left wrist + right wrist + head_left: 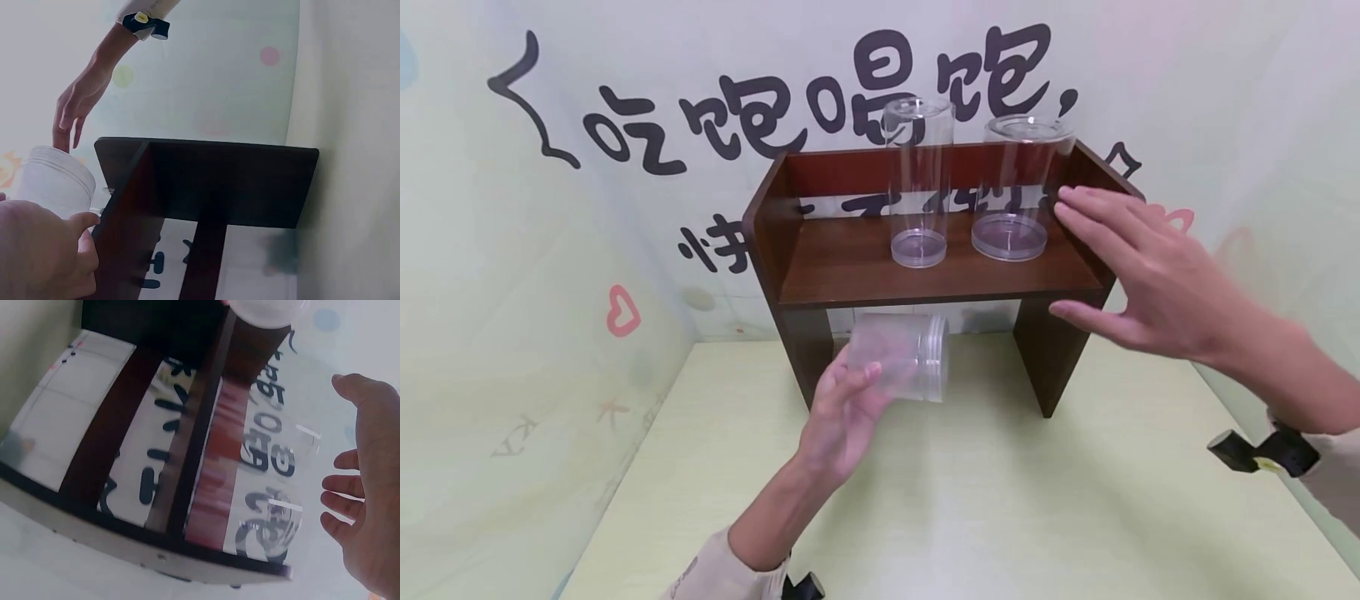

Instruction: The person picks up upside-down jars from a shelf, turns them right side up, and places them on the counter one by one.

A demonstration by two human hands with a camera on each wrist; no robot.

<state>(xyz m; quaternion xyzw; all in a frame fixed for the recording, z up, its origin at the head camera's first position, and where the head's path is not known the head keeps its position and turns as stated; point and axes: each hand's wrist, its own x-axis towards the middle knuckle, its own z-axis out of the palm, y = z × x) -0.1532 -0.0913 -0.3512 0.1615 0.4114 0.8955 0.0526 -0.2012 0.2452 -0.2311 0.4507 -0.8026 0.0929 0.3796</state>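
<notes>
Pale-green tabletop (970, 508) supports a dark-brown wooden shelf (842, 262) bearing two empty, clear cylindrical jars (919, 187). Left hand (846, 408) grips a translucent cylindrical jar (906, 342) sideways; right hand (1157, 271) is spread.

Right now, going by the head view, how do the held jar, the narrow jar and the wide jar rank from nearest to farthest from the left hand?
1. Held jar: in the left hand, turned sideways.
2. Narrow jar: standing near the middle of the shelf.
3. Wide jar: standing toward the shelf's right side.
</notes>
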